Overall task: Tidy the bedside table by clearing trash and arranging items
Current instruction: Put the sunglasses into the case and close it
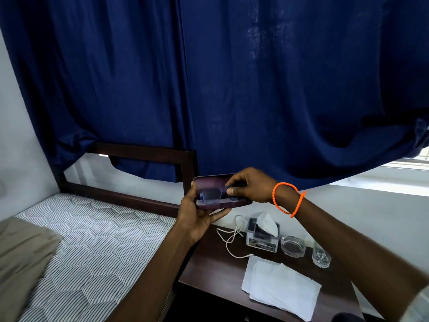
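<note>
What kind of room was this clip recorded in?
Most likely a bedroom: a striped-sheeted mattress in a dark wooden bed frame, a dark wooden bedside table beside it, and heavy navy blue curtains across the window.

Bedside table (209, 270): cable (232, 238), tissues (282, 285)

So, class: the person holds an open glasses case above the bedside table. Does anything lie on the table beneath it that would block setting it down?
Partly. Below the glasses case a white cable lies looped on the bedside table, with a tissue box to its right and paper sheets nearer the front. The left front corner looks bare.
</note>
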